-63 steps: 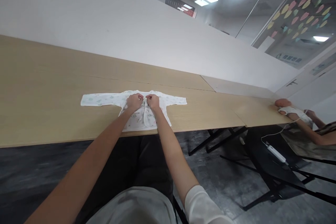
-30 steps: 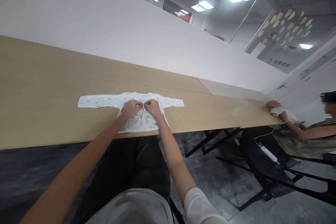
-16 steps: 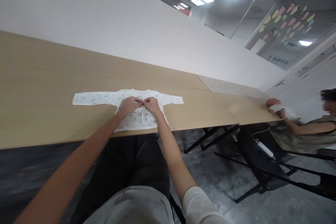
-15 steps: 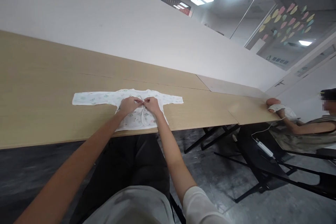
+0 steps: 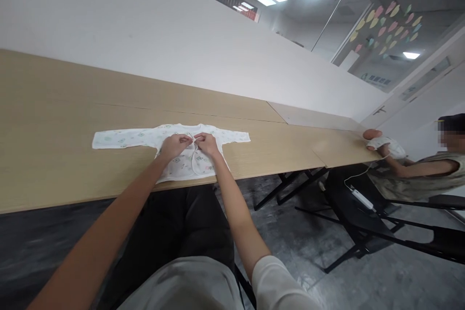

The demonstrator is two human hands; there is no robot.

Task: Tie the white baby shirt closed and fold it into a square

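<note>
A white baby shirt (image 5: 177, 168) with a small coloured print lies front up on the table, both sleeves spread out to the sides. My left hand (image 5: 176, 146) pinches at the upper middle of its front opening. Right beside it, my right hand (image 5: 207, 144) pinches the other side of the same spot. A thin white bit, perhaps a tie string, shows between the fingertips; its exact shape is too small to tell. Below the hands a curved front edge runs down to the hem.
The long wooden table (image 5: 54, 164) runs along a white wall (image 5: 145, 34). At its far right end, a person (image 5: 428, 169) handles a doll (image 5: 387, 147) in white cloth. A black folding chair (image 5: 366, 218) holding a white power strip (image 5: 363, 199) stands to the right.
The fingertips of my two hands have drawn slightly apart at the shirt's front. The whole view has shifted a little; the shirt lies as before.
</note>
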